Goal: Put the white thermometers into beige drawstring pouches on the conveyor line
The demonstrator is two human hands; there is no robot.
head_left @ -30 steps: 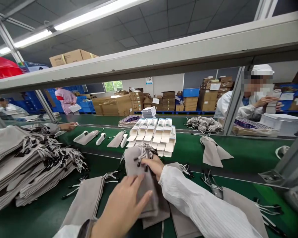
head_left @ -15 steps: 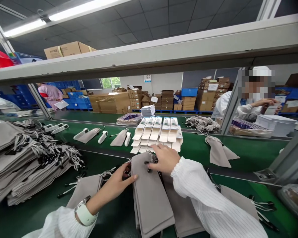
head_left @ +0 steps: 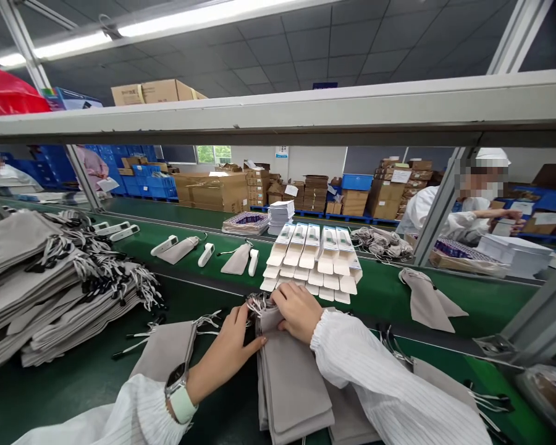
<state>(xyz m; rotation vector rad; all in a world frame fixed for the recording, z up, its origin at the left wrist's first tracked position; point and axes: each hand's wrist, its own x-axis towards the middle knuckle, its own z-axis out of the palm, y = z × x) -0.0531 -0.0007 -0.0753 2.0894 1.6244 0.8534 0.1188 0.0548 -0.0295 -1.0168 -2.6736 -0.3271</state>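
A stack of grey drawstring pouches (head_left: 296,389) lies in front of me, its corded end pointing away. My left hand (head_left: 231,340) is closed on the stack's left edge near the cords, thumb over the top pouch. My right hand (head_left: 299,312) curls over the corded end, fingers bent onto the top pouch; its fingertips are partly hidden. White cords with black ends (head_left: 261,303) bunch between the two hands. Under my right forearm, another grey pouch (head_left: 352,420) is partly covered.
A big pile of grey pouches (head_left: 37,272) fills the left. Ahead on the green belt are open white boxes (head_left: 312,259), small white devices (head_left: 206,254) and loose pouches (head_left: 236,259). A shelf beam (head_left: 278,114) crosses above. A co-worker (head_left: 445,204) sits at right across the belt.
My right hand has shifted from above the pouch's black cord ends to curl around its corded end. My left hand keeps its place at the left edge. The view has turned slightly.
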